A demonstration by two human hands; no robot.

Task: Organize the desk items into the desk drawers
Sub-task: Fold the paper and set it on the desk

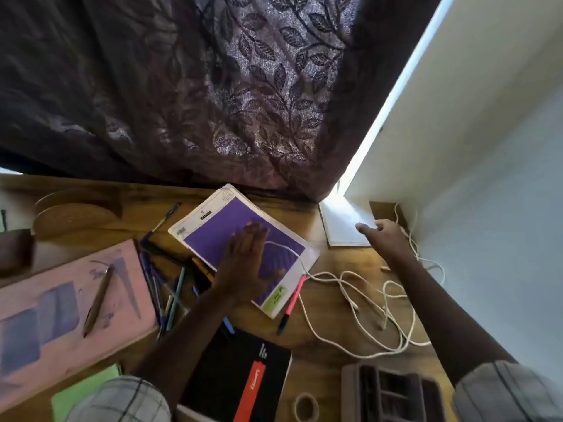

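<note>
Left hand flat on purple packet, grip open — right hand at white notebook, grip unclear.

A single wide-angle view sits on the person's head and looks forward and steeply down; the wooden desk fills the lower half at arm's reach; both forearms enter from the bottom edge, with the checked sleeves close under the lens; the left hand lies near the centre, the right hand farther right; a patterned curtain spans the top; a white wall slants down the right side.
</note>
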